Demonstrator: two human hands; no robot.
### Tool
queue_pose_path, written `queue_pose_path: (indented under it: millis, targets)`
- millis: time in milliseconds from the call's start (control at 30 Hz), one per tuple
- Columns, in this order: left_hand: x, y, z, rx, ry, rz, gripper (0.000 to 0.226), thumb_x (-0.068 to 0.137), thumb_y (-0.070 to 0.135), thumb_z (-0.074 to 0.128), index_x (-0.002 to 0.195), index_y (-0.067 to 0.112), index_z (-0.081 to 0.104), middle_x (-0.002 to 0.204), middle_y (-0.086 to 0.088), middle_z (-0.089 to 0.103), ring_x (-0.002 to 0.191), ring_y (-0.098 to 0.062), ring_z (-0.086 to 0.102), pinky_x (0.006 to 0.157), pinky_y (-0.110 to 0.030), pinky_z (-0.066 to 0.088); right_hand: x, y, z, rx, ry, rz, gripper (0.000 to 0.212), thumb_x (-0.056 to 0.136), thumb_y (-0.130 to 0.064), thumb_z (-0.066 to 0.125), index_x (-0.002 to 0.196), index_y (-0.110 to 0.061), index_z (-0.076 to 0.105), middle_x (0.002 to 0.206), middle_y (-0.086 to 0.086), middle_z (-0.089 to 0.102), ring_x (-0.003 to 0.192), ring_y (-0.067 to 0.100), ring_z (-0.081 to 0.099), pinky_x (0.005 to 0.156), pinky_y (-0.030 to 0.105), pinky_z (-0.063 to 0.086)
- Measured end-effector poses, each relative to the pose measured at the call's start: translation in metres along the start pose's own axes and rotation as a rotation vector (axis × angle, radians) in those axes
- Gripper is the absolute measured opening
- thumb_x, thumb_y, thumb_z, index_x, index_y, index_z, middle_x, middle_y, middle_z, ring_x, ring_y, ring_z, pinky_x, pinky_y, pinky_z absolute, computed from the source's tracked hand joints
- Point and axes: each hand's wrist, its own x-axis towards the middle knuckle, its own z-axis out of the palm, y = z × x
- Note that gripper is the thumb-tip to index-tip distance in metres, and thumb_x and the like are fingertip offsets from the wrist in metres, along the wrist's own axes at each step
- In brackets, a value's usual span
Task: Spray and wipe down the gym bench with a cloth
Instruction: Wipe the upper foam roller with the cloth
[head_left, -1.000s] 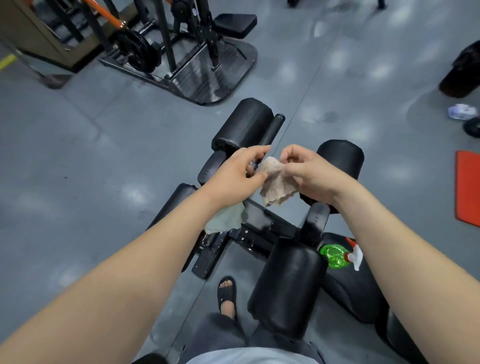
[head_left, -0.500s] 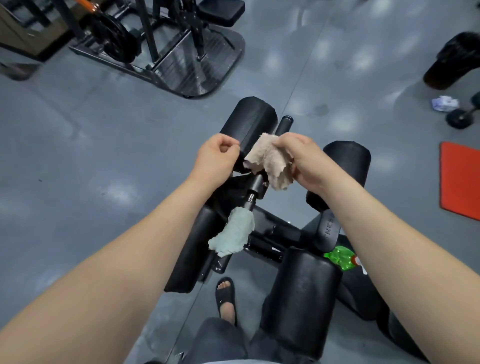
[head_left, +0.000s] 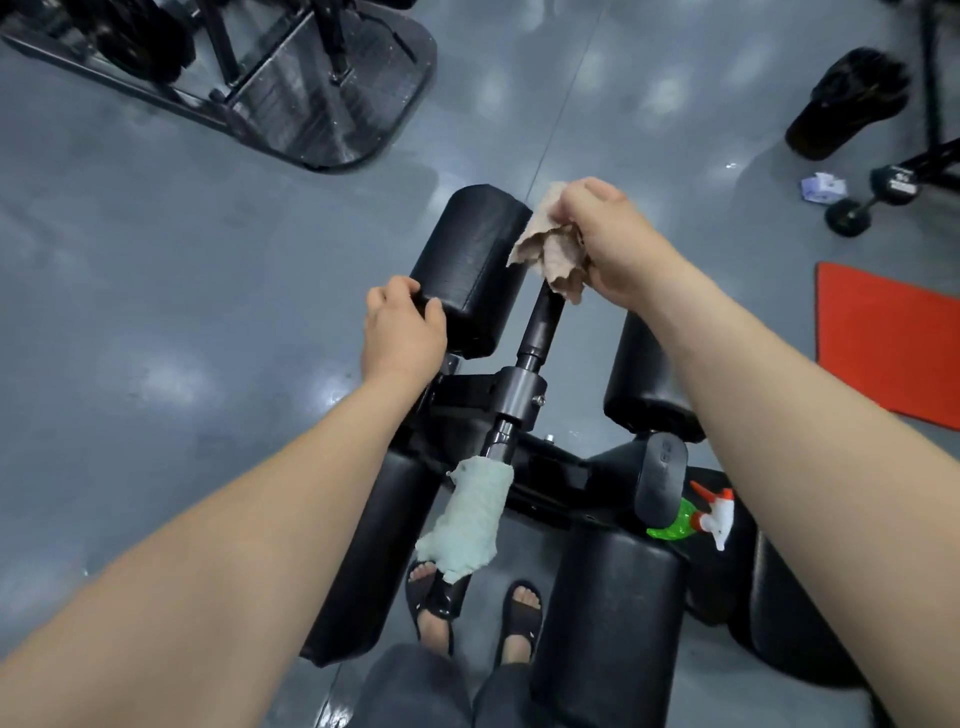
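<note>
The left hand (head_left: 405, 327) has let go of the beige cloth (head_left: 548, 249) and dropped to the near corner of the far-left roller pad (head_left: 472, 260). Its fingers curl over the pad's edge, likely steadying the gym bench (head_left: 608, 613). The right hand (head_left: 613, 239) alone now holds the cloth, bunched in closed fingers at the far end of the centre bar (head_left: 540, 327), so wiping looks ready to start there. The cloth is thin, limp and crumpled. The pads are black, faintly grained padded cylinders, and the bar is smooth dark metal. A mint towelling cloth (head_left: 470, 519) drapes over the bar's near end, and a green spray bottle (head_left: 675, 525) lies at the bench's right side.
</note>
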Motion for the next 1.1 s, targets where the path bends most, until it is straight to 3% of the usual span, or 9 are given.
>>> queue_pose_path:
  millis: [133,233,300,400,533,633,733,867,1100]
  targets:
    - [-0.001,-0.012,0.010,-0.024,0.071,0.022,0.036,0.105,0.037,0.046,0.135,0.018,0.052,0.139,-0.007,0.047,0.114,-0.032,0.057,0.086,-0.034,0.040,0.037,-0.005,0.003,-0.405,0.112,0.023,0.022,0.090,-0.014,0.045,0.111,-0.016,0.041,0.066,0.011,0.063,0.041,0.026,0.055,0.039,0.028,0.036]
    - [0.001,-0.015,0.012,-0.010,0.105,0.002,0.038,0.107,0.038,0.042,0.137,0.018,0.052,0.140,-0.005,0.049,0.116,-0.030,0.056,0.084,-0.035,0.039,0.068,-0.007,0.007,-0.628,0.158,0.019,0.033,0.088,-0.011,0.047,0.119,-0.020,0.044,0.085,0.015,0.064,0.052,0.033,0.065,0.044,0.039,0.056]
    - [0.000,-0.015,0.014,-0.008,0.119,0.001,0.038,0.106,0.040,0.041,0.136,0.020,0.052,0.138,-0.002,0.051,0.114,-0.028,0.057,0.083,-0.036,0.041,0.087,-0.005,0.011,-0.752,0.187,-0.057,0.021,0.089,-0.017,0.051,0.110,-0.018,0.054,0.089,0.016,0.065,0.059,0.035,0.066,0.056,0.041,0.060]
    - [0.001,-0.017,0.015,-0.008,0.137,-0.024,0.037,0.105,0.044,0.041,0.135,0.024,0.053,0.135,0.001,0.052,0.111,-0.026,0.059,0.086,-0.039,0.047,0.112,-0.001,0.020,-0.913,0.195,-0.162,0.019,0.090,-0.027,0.056,0.103,-0.019,0.068,0.098,0.014,0.063,0.081,0.032,0.063,0.075,0.029,0.050]
    - [0.002,-0.021,0.015,-0.030,0.142,0.002,0.034,0.104,0.045,0.044,0.129,0.025,0.055,0.130,0.003,0.053,0.103,-0.026,0.061,0.088,-0.045,0.051,0.127,0.014,0.029,-1.064,0.211,-0.139,0.024,0.096,-0.022,0.053,0.107,-0.011,0.071,0.113,0.014,0.067,0.106,0.035,0.059,0.073,0.030,0.040]
    - [0.002,-0.023,0.016,-0.024,0.154,0.032,0.033,0.103,0.047,0.046,0.126,0.026,0.056,0.128,0.005,0.052,0.098,-0.026,0.062,0.087,-0.046,0.052,0.123,0.018,0.033,-1.175,0.204,-0.135,0.020,0.096,-0.017,0.051,0.101,-0.006,0.067,0.106,0.017,0.064,0.095,0.037,0.056,0.070,0.031,0.039]
    - [0.000,-0.023,0.017,-0.012,0.169,0.066,0.032,0.101,0.047,0.048,0.123,0.025,0.057,0.126,0.008,0.051,0.093,-0.024,0.062,0.084,-0.045,0.052,0.113,0.015,0.033,-1.273,0.100,-0.120,0.012,0.087,-0.007,0.049,0.078,-0.011,0.056,0.081,0.013,0.054,0.076,0.032,0.046,0.057,0.031,0.034]
    - [-0.001,-0.023,0.017,-0.020,0.178,0.067,0.032,0.101,0.047,0.049,0.122,0.026,0.059,0.126,0.010,0.052,0.092,-0.022,0.062,0.084,-0.045,0.053,0.101,0.016,0.036,-1.285,-0.019,-0.164,0.023,0.077,0.000,0.049,0.063,-0.013,0.036,0.062,0.005,0.043,0.064,0.029,0.042,0.050,0.029,0.030]
    - [0.000,-0.022,0.017,-0.047,0.174,0.051,0.032,0.101,0.047,0.049,0.123,0.027,0.060,0.126,0.008,0.053,0.093,-0.023,0.063,0.084,-0.045,0.054,0.065,0.024,0.060,-1.310,-0.173,-0.313,0.035,0.083,-0.003,0.050,0.059,-0.019,0.029,0.076,0.019,0.044,0.071,0.037,0.038,0.063,0.046,0.043]
